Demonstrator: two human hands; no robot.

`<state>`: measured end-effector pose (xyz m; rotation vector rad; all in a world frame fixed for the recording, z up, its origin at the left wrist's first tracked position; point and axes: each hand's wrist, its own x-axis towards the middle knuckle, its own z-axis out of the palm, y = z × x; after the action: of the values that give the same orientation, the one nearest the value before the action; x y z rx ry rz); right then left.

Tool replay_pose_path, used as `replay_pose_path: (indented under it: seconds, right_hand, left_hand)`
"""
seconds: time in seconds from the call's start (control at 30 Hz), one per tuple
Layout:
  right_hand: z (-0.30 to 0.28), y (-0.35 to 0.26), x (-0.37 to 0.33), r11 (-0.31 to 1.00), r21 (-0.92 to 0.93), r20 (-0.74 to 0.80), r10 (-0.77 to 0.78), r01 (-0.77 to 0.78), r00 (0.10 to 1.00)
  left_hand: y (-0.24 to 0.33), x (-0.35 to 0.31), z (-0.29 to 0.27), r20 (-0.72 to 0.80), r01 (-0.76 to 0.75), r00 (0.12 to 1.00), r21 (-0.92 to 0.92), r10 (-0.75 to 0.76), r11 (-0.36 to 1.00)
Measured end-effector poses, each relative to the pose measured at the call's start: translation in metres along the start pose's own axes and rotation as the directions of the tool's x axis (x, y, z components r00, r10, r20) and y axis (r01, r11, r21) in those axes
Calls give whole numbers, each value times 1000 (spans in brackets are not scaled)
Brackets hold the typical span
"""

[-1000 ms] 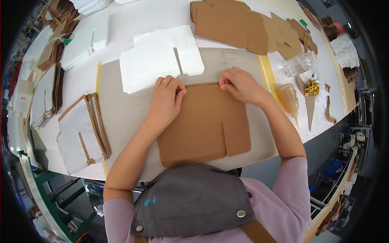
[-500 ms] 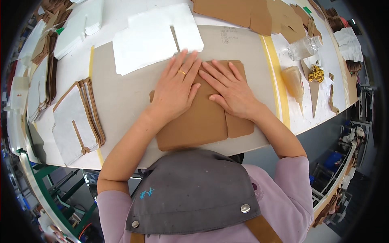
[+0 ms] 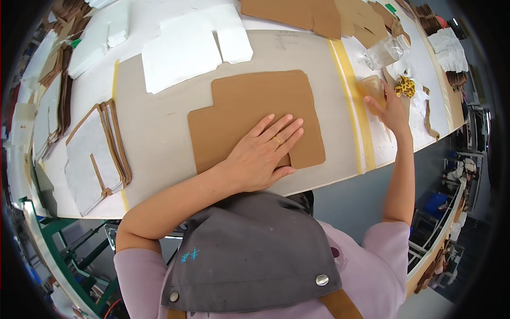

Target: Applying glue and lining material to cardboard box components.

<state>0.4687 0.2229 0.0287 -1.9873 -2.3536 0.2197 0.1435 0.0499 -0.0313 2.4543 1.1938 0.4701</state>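
A brown, flat cut panel (image 3: 255,98) with a stepped upper-left corner lies on the grey work mat (image 3: 159,125) in front of me. My left hand (image 3: 265,151) rests flat on its lower part, fingers stretched out, a ring on one of them. The slit near the panel's front edge is partly covered by that hand. At the right, beyond the yellow tape strips, my right hand (image 3: 394,110) is closed around a squeeze bottle (image 3: 370,85) of amber liquid. Its narrow nozzle points toward the table's front edge.
White cut sheets (image 3: 186,48) lie beyond the brown panel. Stacked white-and-brown pieces (image 3: 87,154) stand at the left. A clear jar (image 3: 387,52) lies tilted near a yellow-and-black patterned bundle (image 3: 405,86). More brown panels (image 3: 287,13) are at the back.
My right hand has left the panel and moved right, taking hold of the squeeze bottle. My left hand has slid nearer and to the right on the panel.
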Motion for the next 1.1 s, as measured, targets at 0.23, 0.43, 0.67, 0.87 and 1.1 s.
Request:
replay_pose_path:
  seconds: [0.23,0.43,0.67,0.87,1.1]
  right_hand:
    - [2,45,48,969,69,205,219,-237,954]
    - [-18,-6,-4,-147,988,29,-131,-48,991]
    - [59,-57,-61,-411,898,-124,100,155,987]
    - [72,-100,-67,-439,893,47,305,96,951]
    - [70,-99,-62,-102,989,-68,331,107,941]
  left_hand:
    - [23,9,20,-129,149,983,144,-130,978]
    - [21,17,34,-132,66,990,92,-54,994]
    - [18,26,23,-109,59,992,-26,-62,998]
    - [-38,19,-10,-209,282,945,119,-253,952]
    - [-42,5,-18,-151,292,948,71,-279,954]
